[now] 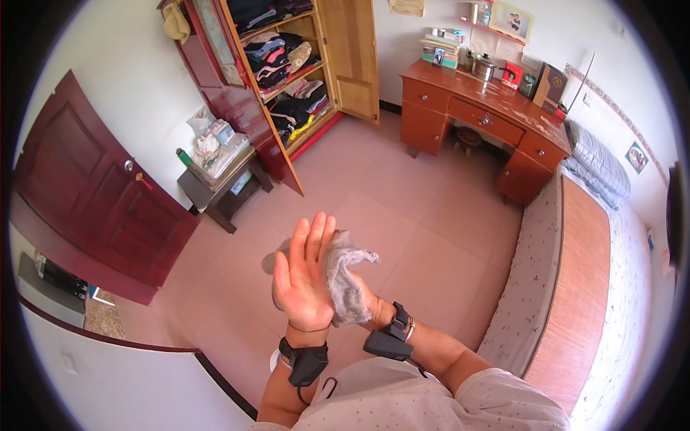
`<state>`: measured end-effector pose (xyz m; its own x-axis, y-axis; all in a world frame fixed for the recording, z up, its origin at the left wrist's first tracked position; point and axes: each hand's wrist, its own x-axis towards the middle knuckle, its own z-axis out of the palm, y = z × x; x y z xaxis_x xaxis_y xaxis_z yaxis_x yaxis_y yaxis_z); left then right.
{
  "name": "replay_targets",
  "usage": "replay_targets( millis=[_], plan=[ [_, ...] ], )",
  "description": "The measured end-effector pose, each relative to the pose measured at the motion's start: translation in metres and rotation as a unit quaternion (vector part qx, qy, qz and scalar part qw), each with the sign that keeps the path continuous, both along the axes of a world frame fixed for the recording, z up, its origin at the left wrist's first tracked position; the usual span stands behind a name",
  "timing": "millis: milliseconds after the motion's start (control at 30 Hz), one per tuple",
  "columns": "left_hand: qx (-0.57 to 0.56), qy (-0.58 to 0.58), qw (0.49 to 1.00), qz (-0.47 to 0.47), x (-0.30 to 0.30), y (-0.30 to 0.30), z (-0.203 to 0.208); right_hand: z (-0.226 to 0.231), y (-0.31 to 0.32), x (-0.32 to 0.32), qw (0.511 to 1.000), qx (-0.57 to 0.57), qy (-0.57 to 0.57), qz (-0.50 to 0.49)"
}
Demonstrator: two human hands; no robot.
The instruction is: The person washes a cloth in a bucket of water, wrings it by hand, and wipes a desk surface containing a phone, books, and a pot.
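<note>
I see the left hand (307, 281) with its fingers (315, 235) open and straight, palm up. A soft grey cloth (346, 281) lies along its right edge, over the right hand (371, 300) (I can't tell if those fingers grip, because the cloth hides them). Each wrist wears a black box. Farther out, I see a bed (586, 280) on the right, a dark red door (93, 190) on the left, and a brown desk (489, 108) far to the right.
</note>
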<state>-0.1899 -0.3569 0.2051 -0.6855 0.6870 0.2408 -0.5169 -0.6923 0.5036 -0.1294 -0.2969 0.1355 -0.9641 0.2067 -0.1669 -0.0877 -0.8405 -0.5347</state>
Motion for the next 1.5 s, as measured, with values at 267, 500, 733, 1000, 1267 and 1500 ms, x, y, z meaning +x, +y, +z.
replay_targets(
  millis=[267, 500, 733, 1000, 1267, 1500],
  plan=[
    [-0.087, 0.147, 0.985, -0.005, -0.005, 0.02, -0.033, -0.003, 0.019, -0.009, 0.999, -0.045, 0.001, -0.002],
    [-0.191, 0.315, 0.929, 0.042, 0.0, 0.051, -0.044, -0.004, 0.035, 0.004, 0.996, 0.002, -0.051, -0.073],
    [-0.244, 0.566, 0.783, 0.091, -0.004, 0.08, -0.032, -0.026, 0.079, 0.011, 0.982, 0.127, 0.013, -0.138],
    [-0.045, 0.042, 0.97, -0.235, 0.01, 0.103, -0.027, 0.009, 0.158, 0.039, 0.991, 0.064, -0.026, -0.114],
    [-0.186, 0.098, 0.943, -0.259, 0.05, 0.135, -0.062, -0.008, 0.176, 0.056, 0.978, 0.038, -0.07, -0.194],
    [-0.222, 0.25, 0.902, -0.271, 0.065, 0.167, -0.087, -0.032, 0.197, 0.075, 0.934, 0.083, -0.139, -0.317]
  ],
)
